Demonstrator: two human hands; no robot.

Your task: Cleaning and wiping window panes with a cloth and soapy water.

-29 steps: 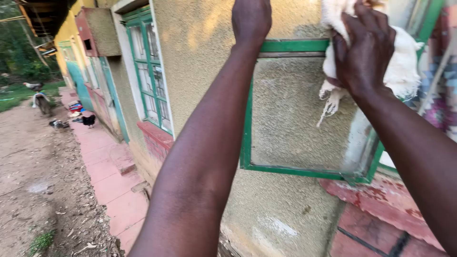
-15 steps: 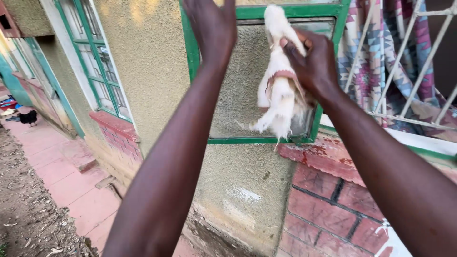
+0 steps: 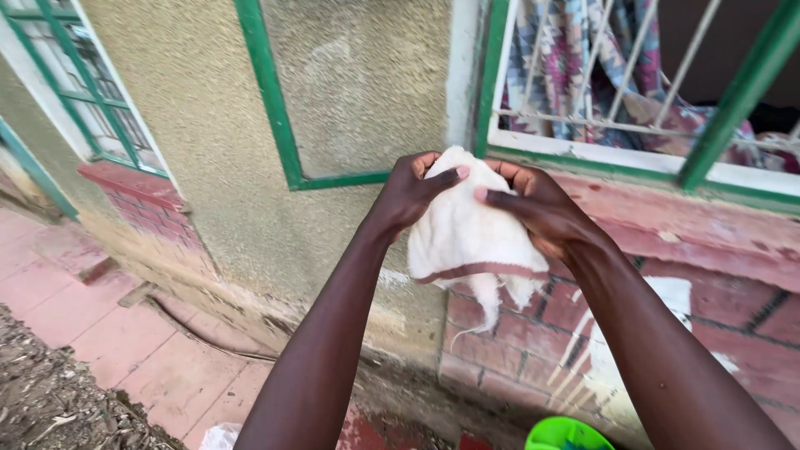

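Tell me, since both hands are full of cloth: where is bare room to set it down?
Free: red sill ledge under the barred window; pink paving by the wall. Crowded: green basin below; both hands, left and right, on the white cloth.

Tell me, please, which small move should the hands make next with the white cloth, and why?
Probably refold it: both hands, left hand and right hand, hold the white cloth bunched by its top, its frayed edge hanging loose below the open window pane.

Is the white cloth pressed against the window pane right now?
No: both the left hand and right hand hold the white cloth in the air below the window.
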